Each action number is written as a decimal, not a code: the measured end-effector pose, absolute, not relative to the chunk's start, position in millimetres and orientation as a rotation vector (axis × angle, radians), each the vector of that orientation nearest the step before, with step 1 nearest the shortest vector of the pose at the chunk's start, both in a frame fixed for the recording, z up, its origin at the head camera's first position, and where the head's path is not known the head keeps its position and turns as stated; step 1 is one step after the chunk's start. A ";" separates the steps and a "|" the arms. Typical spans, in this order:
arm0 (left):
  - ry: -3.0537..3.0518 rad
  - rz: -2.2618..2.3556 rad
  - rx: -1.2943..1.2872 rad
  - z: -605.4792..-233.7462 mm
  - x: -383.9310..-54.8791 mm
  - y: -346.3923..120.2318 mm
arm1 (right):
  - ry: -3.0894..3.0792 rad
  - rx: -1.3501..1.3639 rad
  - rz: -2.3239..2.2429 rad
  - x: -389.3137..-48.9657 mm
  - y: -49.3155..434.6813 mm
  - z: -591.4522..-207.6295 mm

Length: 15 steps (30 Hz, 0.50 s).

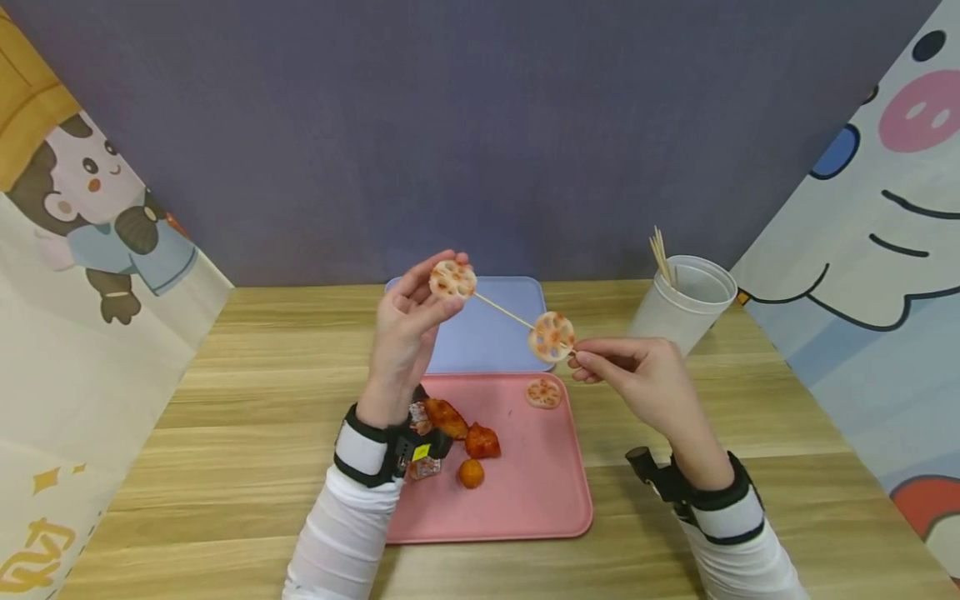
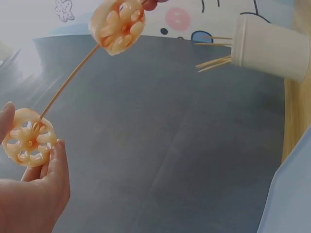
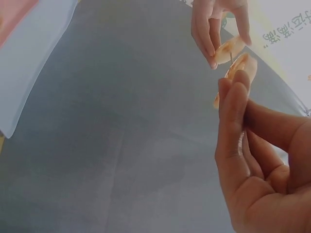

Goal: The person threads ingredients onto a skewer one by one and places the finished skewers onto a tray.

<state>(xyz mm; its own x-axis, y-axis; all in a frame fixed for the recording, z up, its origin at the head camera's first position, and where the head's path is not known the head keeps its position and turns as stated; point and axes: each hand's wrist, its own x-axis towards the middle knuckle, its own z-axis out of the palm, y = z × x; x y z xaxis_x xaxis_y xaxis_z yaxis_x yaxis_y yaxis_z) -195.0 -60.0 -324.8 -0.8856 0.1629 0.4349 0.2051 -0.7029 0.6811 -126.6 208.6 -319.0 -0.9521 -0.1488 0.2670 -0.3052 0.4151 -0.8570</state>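
Between finger and thumb, my left hand [image 1: 405,329] pinches a lotus root slice [image 1: 452,280] by its edges, above the blue tray. A thin wooden skewer [image 1: 504,310] runs from this slice down to a second lotus root slice [image 1: 552,337], which is threaded near the skewer's other end. My right hand [image 1: 637,375] pinches that end right beside the second slice. In the left wrist view, the skewer meets the rim of the left hand's slice [image 2: 30,138]. From the right wrist, both slices appear nearly edge-on beyond the fingers [image 3: 233,111].
A pink tray [image 1: 532,500] holds another lotus slice [image 1: 543,393], an orange ball [image 1: 471,473], reddish pieces [image 1: 482,442] and wrapped items partly hidden by my left wrist. Behind it lies a blue tray [image 1: 487,342]. A white cup [image 1: 678,304] with several skewers [image 1: 661,257] stands at right.
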 end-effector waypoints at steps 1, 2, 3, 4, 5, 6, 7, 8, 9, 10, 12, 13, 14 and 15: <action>-1.204 -2.777 -0.746 -324.8 -194.7 -59.5 | -2.512 0.405 1.570 -126.7 208.4 -319.2; -1.204 -2.777 -0.745 -324.5 -194.2 -59.4 | -2.509 0.405 1.569 -126.7 208.3 -319.5; -1.205 -2.775 -0.746 -324.3 -193.9 -59.4 | -2.509 0.402 1.563 -126.7 208.2 -319.7; -1.205 -2.775 -0.747 -324.1 -193.8 -59.6 | -2.509 0.402 1.559 -126.7 208.1 -319.9; -1.206 -2.776 -0.750 -324.3 -193.8 -59.9 | -2.511 0.399 1.555 -126.6 208.0 -320.0; -1.205 -2.778 -0.753 -324.3 -193.9 -60.1 | -2.514 0.398 1.552 -126.5 207.9 -320.1; -1.205 -2.780 -0.757 -324.2 -193.9 -60.2 | -2.518 0.394 1.549 -126.4 207.7 -320.1; -1.204 -2.781 -0.759 -324.1 -193.9 -60.2 | -2.521 0.392 1.550 -126.2 207.5 -320.0; -1.209 -2.779 -0.762 -324.2 -194.0 -60.1 | -2.523 0.388 1.551 -126.1 207.2 -320.0; -1.209 -2.779 -0.760 -324.1 -193.8 -59.8 | -2.526 0.387 1.553 -125.9 207.0 -319.9; -1.208 -2.776 -0.757 -323.6 -193.6 -59.0 | -2.533 0.384 1.551 -125.5 207.1 -319.7; -1.209 -2.773 -0.754 -323.6 -193.2 -58.4 | -2.537 0.385 1.544 -125.3 207.2 -319.6; -1.213 -2.768 -0.754 -323.6 -192.9 -57.9 | -2.540 0.384 1.538 -125.1 207.4 -319.3; -1.217 -2.763 -0.752 -323.6 -192.6 -57.4 | -2.544 0.381 1.528 -124.8 207.7 -318.9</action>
<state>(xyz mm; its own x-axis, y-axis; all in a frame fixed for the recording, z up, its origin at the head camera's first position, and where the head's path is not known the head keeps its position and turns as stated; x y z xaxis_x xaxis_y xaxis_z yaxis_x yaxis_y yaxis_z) -192.6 -57.4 -323.6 -0.8827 0.1622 0.4411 0.2160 -0.6934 0.6874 -124.8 207.7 -318.9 -0.9566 -0.1389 0.2563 -0.2915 0.4489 -0.8447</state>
